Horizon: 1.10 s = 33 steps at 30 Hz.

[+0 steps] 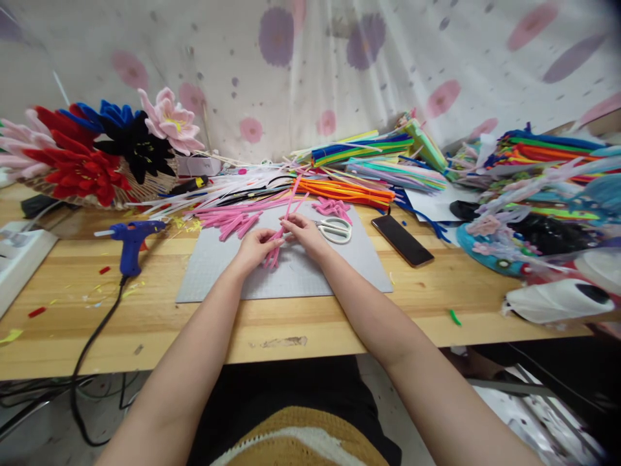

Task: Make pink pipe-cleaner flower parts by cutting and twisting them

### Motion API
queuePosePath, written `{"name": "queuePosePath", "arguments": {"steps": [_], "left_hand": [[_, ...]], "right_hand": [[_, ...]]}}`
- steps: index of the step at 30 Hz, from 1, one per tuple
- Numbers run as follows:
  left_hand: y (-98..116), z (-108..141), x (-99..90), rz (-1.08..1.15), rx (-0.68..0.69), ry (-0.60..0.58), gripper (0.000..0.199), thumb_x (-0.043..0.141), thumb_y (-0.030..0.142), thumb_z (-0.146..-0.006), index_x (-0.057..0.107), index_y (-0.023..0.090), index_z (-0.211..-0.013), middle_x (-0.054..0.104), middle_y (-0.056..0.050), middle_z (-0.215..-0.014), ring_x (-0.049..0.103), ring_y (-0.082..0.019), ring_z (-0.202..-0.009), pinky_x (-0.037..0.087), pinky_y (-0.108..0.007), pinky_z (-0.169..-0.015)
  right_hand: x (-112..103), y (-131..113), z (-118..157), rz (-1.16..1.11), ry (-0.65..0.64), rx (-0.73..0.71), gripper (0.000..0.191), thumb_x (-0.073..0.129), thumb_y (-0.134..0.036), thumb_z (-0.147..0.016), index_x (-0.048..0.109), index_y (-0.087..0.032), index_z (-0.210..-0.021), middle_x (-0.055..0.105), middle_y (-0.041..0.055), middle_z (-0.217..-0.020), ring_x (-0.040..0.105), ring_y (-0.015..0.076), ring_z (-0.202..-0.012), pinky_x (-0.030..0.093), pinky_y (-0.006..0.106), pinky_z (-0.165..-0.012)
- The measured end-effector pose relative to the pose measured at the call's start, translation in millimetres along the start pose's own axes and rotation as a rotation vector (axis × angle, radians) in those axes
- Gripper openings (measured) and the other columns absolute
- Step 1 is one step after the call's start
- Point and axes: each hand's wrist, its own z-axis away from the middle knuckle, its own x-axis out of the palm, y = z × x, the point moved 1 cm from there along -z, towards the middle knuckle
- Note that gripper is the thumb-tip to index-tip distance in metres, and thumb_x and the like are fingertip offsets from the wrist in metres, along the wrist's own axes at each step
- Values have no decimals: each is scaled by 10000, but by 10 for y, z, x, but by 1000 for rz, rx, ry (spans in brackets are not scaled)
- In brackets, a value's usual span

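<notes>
Both hands meet above a grey cutting mat [204,278]. My left hand [258,247] pinches pink pipe cleaners [272,259] whose lower ends stick out below the fingers. My right hand [305,233], closed just beside it, grips the pink strands where they rise toward the back. A pile of short pink pieces [235,223] lies at the mat's upper left, and bent pink pieces [332,208] are at its upper right. White-handled scissors [336,230] rest right next to my right hand, their blades partly hidden by it.
A blue glue gun [130,246] with a black cord stands left of the mat. Fuzzy flowers [92,168] fill the back left. Coloured pipe-cleaner bundles [349,191] spread behind. To the right are a black phone [402,241] and a white spool [557,300].
</notes>
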Motion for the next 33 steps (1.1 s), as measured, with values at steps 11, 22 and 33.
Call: {"name": "queuePosePath", "arguments": {"steps": [11, 22, 33], "left_hand": [[-14, -32, -3, -268, 29, 118, 176, 604, 285, -690, 638, 166, -565, 533, 0, -477, 433, -125, -463, 301, -259, -495], [3, -3, 24, 12, -274, -116, 183, 589, 263, -658, 525, 159, -521, 476, 20, -437, 434, -84, -395, 387, -228, -459], [121, 58, -119, 13, -168, -280, 221, 636, 366, -631, 596, 149, -628, 564, -5, -575, 522, -107, -524, 426, -240, -543]], "right_hand": [[-77, 39, -64, 46, 175, -22, 296, 661, -384, -613, 456, -173, -591, 459, -68, -521, 438, 48, -459, 386, 198, -480], [-185, -34, -82, 125, 239, -123, 296, 644, -382, -633, 436, -181, -569, 446, -61, -516, 442, 61, -475, 397, 213, -489], [-121, -9, -77, 145, 244, -217, 308, 589, -417, -690, 393, -195, -605, 412, -64, -541, 410, 66, -503, 365, 210, -498]]}}
